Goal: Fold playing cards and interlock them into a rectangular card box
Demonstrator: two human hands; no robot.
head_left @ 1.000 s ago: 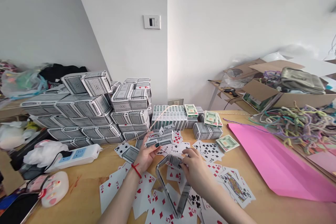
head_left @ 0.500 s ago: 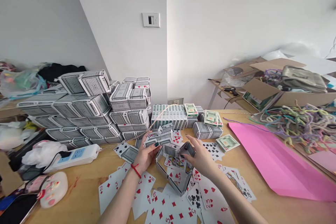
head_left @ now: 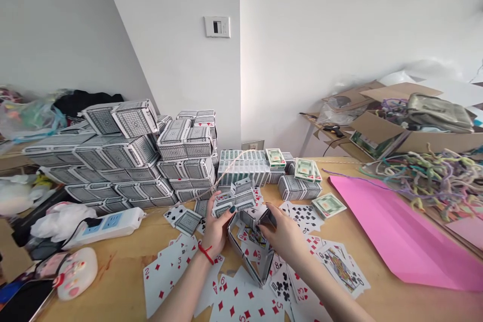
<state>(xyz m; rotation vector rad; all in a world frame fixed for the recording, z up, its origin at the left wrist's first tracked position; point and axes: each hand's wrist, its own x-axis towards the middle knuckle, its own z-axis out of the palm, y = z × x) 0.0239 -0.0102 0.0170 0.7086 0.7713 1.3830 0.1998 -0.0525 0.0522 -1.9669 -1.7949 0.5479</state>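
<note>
My left hand [head_left: 216,229], a red string on its wrist, is closed on folded playing cards [head_left: 234,200] with grey patterned backs; its thumb presses their near edge. My right hand [head_left: 286,234] pinches the upper right side of an open-topped box of folded playing cards [head_left: 247,260]. Face cards and hearts show inside the box. The folded cards in my left hand are against or just above the box's far side; whether they are joined I cannot tell. Loose playing cards [head_left: 245,294] lie face up beneath and around both hands.
Stacked blocks of folded cards [head_left: 113,151] rise at the back left. Green card packs [head_left: 329,205] lie at the back right. A power strip [head_left: 107,226] and a round white figure [head_left: 77,274] are on the left; pink paper [head_left: 400,241] and pipe cleaners [head_left: 415,181] on the right.
My left hand has shifted right with the folded cards. My right hand has come further left, its fingers closing on the box's side, and the box's upper opening looks narrower.
</note>
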